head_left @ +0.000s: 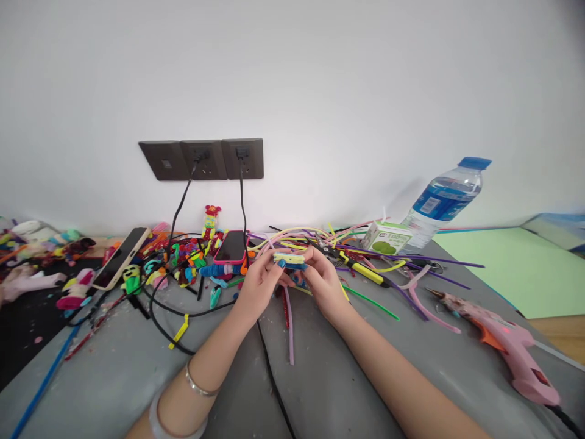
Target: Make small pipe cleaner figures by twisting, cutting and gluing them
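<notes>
Between my two hands is a small flat bundle of yellow and blue pipe cleaners (289, 259), held level above the table. My left hand (259, 281) pinches its left end, with a blue-painted thumbnail on the front. The fingers of my right hand (323, 281) close on the right end; their tips are partly hidden behind it. Below the hands, a lilac pipe cleaner (289, 332) lies on the grey table (338, 372). Loose pipe cleaners (299, 235) in several colours are heaped just behind, with yellow-and-black handled pliers (363, 269) to the right.
A pink glue gun (512, 353) lies at right, near a juice carton (386, 238) and a tilted water bottle (443, 201). Phones (122, 257) and small fuzzy figures (131, 279) crowd the left. Black cables (176, 207) run from wall sockets (201, 160). Another person's hand (21, 285) is far left.
</notes>
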Tool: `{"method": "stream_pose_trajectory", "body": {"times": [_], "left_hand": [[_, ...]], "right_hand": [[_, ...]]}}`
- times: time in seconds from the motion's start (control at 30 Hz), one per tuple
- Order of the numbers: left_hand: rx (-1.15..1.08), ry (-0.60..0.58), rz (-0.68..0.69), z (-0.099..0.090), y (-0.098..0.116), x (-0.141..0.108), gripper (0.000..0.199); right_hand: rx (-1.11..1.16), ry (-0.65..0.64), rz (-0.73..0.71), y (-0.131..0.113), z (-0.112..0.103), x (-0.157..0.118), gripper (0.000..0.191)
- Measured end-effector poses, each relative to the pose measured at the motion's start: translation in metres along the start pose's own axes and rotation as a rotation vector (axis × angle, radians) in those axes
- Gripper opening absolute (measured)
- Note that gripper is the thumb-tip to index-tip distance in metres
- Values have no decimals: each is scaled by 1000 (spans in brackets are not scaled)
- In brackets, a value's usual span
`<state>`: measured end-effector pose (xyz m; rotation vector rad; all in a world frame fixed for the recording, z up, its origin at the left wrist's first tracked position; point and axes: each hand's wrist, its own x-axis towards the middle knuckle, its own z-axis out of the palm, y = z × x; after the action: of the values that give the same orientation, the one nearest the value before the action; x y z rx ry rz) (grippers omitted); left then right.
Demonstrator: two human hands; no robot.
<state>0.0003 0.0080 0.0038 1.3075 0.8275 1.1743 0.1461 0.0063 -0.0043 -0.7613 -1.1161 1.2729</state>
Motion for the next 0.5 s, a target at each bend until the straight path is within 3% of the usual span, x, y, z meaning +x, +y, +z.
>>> {"method": "stream_pose_trajectory", "body": {"times": [0.5], "left_hand": [[-56,40,-38,6,11,-1,30]], "right_hand": [[-68,-35,-114,6,0,0,20]]}}
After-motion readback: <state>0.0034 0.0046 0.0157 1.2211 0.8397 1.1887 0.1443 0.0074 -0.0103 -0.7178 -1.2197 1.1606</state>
